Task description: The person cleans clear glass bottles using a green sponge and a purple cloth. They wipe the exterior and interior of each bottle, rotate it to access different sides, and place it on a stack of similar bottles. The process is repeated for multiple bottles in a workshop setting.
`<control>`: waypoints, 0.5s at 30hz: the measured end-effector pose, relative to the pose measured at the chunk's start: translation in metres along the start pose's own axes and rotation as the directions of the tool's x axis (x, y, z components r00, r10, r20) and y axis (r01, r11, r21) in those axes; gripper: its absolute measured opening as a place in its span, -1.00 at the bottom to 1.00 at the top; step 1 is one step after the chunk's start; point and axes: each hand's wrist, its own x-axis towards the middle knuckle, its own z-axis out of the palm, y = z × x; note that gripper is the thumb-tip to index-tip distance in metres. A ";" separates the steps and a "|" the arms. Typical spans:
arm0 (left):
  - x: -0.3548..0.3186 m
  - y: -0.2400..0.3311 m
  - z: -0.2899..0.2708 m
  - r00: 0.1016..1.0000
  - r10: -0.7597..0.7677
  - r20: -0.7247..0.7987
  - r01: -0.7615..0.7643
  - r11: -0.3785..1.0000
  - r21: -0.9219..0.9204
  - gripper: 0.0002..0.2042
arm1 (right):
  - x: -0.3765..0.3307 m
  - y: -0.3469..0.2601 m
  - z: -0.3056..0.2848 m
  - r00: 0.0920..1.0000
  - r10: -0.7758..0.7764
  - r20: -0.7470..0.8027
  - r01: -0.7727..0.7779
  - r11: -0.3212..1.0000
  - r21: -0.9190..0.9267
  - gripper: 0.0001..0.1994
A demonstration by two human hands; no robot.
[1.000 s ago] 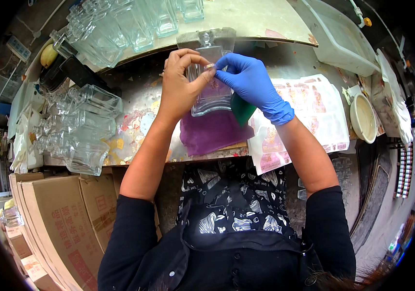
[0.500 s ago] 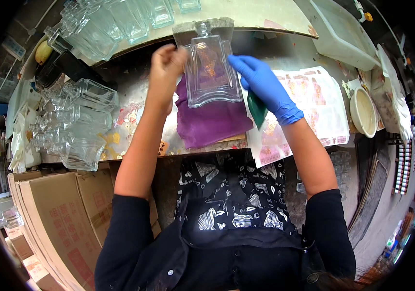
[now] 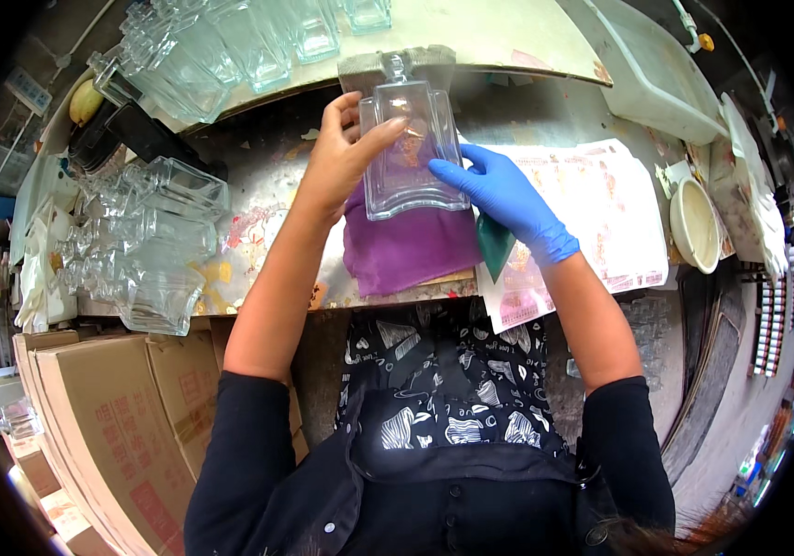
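Observation:
A clear rectangular glass bottle (image 3: 415, 190) with a gold decal (image 3: 410, 153) on its face lies tilted, its neck on a grey block (image 3: 360, 69) and its base over a purple cloth (image 3: 411, 246). My bare left hand (image 3: 346, 153) is at its left side, fingers apart, with the thumb reaching across the front face by the decal. My right hand (image 3: 508, 199), in a blue glove, touches the bottle's lower right side with its fingertips. Tucked under that palm is a green pointed scraper (image 3: 494, 243), partly hidden by the glove.
Printed decal sheets (image 3: 601, 204) lie to the right, next to a cream bowl (image 3: 695, 222). Several glass bottles (image 3: 160, 241) are grouped at left; more bottles (image 3: 253, 42) stand on the raised shelf (image 3: 471, 28). A plastic bin (image 3: 652, 74) sits far right. Cardboard boxes (image 3: 109, 408) stand lower left.
My left hand has come in over the bottle, its thumb now across the front. My right hand has slid lower along the bottle's right side. The view has shifted slightly.

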 end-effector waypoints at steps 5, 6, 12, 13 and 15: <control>0.018 -0.002 0.013 0.995 0.004 -0.100 -0.010 0.998 -0.057 -0.32 | 0.003 0.003 0.002 1.000 -0.010 -0.024 0.009 0.999 -0.037 -0.44; 0.020 -0.004 0.012 0.994 0.009 -0.109 -0.016 0.998 -0.060 -0.35 | 0.004 0.003 0.002 0.999 -0.019 -0.037 0.017 0.998 -0.056 -0.45; 0.024 -0.006 0.014 0.992 0.021 -0.127 -0.029 0.998 -0.055 -0.37 | 0.006 0.008 0.004 0.997 -0.046 -0.056 0.042 0.997 -0.059 -0.46; 0.024 -0.005 0.015 0.991 0.022 -0.131 -0.029 0.998 -0.047 -0.35 | 0.005 0.008 0.004 0.998 -0.038 -0.058 0.036 0.998 -0.049 -0.45; 0.024 -0.004 0.016 0.990 0.024 -0.138 -0.029 0.999 -0.031 -0.30 | 0.004 0.006 0.005 0.998 -0.026 -0.065 0.023 0.999 -0.045 -0.45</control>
